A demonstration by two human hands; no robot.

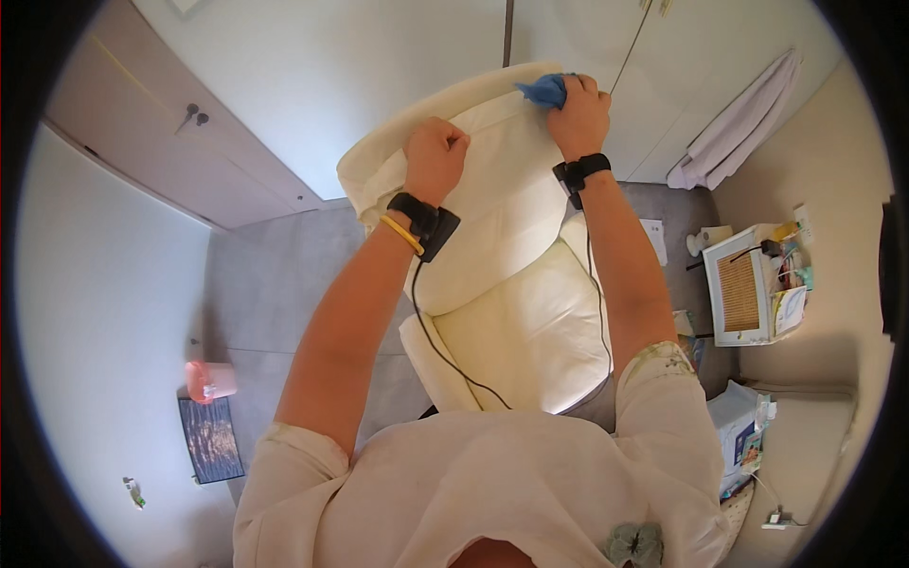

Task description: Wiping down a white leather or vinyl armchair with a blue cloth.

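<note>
A cream upholstered armchair (497,213) stands in front of me, its padded back rising toward the far side and its seat (518,326) nearer my body. My right hand (581,117) holds a crumpled blue cloth (544,91) against the upper right corner of the chair back. Over the upper left part of the back is my left hand (436,157), its fingers curled in with no object visible in them. Whether it presses on the upholstery is hard to tell. Both wrists carry black strapped devices with thin cables.
White cabinet doors (568,35) stand behind the chair, with a pale towel (746,121) hanging at right. A small cabinet (742,284) with items on top stands along the right wall. On the left are a door (149,99), a pink bin (213,381) and a dark mat (211,440).
</note>
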